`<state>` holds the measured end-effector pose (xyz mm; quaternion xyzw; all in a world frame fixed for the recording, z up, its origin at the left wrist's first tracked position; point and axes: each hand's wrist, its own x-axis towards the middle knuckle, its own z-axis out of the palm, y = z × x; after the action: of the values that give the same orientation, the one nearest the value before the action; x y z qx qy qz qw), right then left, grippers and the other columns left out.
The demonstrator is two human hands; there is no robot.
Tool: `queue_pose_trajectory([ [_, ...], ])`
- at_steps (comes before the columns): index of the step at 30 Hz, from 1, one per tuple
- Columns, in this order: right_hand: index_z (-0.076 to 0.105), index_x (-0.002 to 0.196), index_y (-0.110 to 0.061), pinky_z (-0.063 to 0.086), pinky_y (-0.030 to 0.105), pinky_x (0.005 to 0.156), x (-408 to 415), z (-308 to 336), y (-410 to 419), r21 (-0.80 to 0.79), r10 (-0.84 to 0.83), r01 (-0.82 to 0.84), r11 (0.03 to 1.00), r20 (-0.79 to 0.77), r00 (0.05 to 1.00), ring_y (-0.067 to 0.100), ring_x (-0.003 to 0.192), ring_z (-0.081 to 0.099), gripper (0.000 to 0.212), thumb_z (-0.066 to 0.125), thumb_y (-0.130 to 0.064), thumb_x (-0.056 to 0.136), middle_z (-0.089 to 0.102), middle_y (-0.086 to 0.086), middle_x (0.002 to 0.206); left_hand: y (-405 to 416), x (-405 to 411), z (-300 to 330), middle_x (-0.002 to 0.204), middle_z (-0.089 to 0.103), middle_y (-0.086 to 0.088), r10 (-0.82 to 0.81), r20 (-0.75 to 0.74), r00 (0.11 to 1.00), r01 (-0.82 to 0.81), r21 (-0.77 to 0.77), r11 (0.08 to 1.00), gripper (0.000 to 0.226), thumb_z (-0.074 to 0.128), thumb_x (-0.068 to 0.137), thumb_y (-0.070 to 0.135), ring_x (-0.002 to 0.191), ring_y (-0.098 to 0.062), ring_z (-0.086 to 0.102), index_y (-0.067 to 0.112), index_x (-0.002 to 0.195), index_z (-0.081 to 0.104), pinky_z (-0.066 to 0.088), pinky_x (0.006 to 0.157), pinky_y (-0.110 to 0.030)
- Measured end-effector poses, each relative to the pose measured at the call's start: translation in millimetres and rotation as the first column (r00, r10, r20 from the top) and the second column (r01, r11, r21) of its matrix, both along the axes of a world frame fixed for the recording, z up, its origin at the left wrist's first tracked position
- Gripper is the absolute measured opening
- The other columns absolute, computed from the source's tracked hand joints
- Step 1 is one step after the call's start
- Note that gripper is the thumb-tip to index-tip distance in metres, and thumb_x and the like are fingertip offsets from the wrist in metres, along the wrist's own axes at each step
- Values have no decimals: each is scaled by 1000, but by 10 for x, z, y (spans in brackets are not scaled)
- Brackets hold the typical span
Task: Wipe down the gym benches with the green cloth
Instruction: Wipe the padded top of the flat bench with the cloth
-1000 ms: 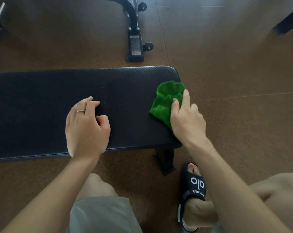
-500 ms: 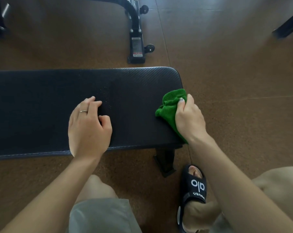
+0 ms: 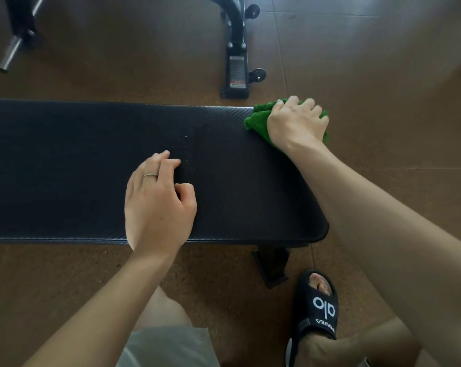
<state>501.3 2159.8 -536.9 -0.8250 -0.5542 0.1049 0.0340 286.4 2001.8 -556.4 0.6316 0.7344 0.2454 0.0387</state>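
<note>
Right now the right hand (image 3: 296, 123) sits at the far right corner of the black gym bench (image 3: 78, 168), its fingers (image 3: 307, 105) curled over the bunched green cloth (image 3: 257, 121) and pressing it onto the padded worktop, part of the cloth spilling past the bench end. The left hand (image 3: 157, 205) rests near the front edge, well apart from the cloth, fingers loosely bent and holding nothing, a ring (image 3: 150, 175) on one. A black slide sandal (image 3: 318, 311) stands on the brown floor (image 3: 383, 62) beside the bench's foot (image 3: 273, 263).
</note>
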Motion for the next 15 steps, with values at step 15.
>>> queue_pose_trajectory([
  [15,15,165,-30,-1,51,129,-428,-32,-1408,29,675,-676,737,20,737,22,160,-3,61,18,-50,107,5,5,174,-19,-132,70,135,60,-9,-60,30,998,58,57,997,37,55,95,19,125,-28,58,9,131,55,48,106,-44],
])
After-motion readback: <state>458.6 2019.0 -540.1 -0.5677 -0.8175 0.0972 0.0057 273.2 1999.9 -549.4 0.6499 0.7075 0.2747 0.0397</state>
